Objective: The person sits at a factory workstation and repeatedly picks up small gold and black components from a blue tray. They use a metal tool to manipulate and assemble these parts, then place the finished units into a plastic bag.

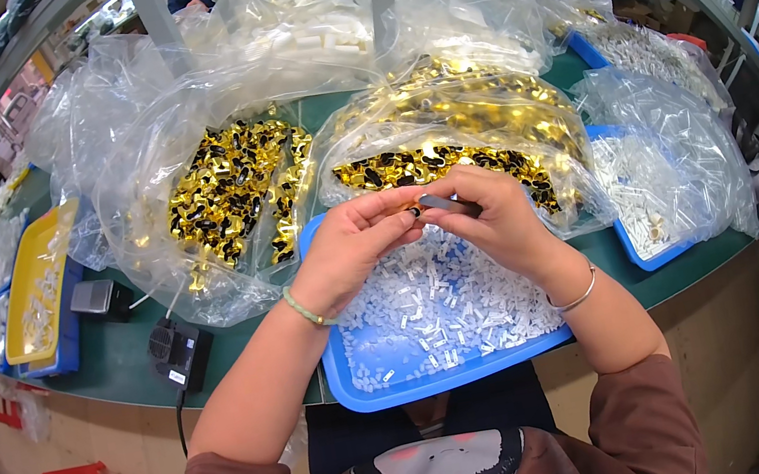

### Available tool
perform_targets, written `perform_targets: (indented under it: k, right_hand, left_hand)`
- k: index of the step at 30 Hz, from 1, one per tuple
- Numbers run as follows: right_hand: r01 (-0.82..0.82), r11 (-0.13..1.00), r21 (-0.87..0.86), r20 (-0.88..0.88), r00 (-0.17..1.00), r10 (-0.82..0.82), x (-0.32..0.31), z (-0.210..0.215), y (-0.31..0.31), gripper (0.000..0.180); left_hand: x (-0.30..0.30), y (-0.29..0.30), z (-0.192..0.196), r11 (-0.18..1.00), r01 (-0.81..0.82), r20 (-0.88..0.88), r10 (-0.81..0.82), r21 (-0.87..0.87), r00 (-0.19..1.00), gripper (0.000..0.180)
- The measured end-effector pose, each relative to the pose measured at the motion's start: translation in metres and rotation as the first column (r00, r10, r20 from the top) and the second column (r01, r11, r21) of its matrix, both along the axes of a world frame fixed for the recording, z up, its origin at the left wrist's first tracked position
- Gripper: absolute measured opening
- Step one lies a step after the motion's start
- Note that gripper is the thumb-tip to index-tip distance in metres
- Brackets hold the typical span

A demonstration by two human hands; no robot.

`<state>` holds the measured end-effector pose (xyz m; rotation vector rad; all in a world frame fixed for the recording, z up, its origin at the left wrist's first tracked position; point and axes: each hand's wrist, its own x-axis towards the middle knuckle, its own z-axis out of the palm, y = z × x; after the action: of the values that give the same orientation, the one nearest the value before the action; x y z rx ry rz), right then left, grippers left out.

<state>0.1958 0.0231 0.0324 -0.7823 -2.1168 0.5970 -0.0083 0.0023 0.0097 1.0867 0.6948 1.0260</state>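
My left hand (pixel 334 257) pinches a small black-and-gold piece (pixel 415 211) between thumb and fingers. Against it, my right hand (pixel 504 220) grips a flat dark grey strip (pixel 448 204), its end meeting the piece near my left fingertips. Both hands are held over a blue tray (pixel 352 399) strewn with small white plastic pieces (pixel 441 297). Just beyond the hands lies an open clear bag of black-and-gold pieces (pixel 378 171). More such pieces (pixel 234 186) fill another clear bag at the left. My fingers partly hide the small piece.
A yellow tray (pixel 30 299) stands at the left on a blue bin. Nearby on the green table (pixel 247 347) sit a black boxy device (pixel 180 353) and a grey one (pixel 101 299). At right is a blue tray (pixel 653 260) of white parts. People work behind the metal posts.
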Motion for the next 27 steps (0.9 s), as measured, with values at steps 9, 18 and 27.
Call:
perform_targets:
  k: [9, 18, 27]
  right_hand:
    - [-0.062, 0.998, 0.019, 0.032, 0.998, 0.062, 0.0031, -0.0025, 0.0041, 0.02]
    - [-0.054, 0.998, -0.012, 0.055, 0.997, 0.055, 0.0027, 0.0004, 0.0023, 0.02]
    - [-0.109, 0.994, 0.022, 0.094, 0.99, 0.106, -0.0005, 0.0019, -0.0005, 0.021]
  left_hand:
    - [-0.0015, 0.0029, -0.0017, 0.993, 0.02, -0.17, 0.0, 0.118, 0.986, 0.034]
    - [0.0008, 0.0, -0.0006, 0.997, -0.003, -0.098, 0.01, 0.071, 0.995, 0.03]
    - [0.0028, 0.0022, -0.0084, 0.974, -0.055, -0.252, 0.111, 0.218, 0.961, 0.028]
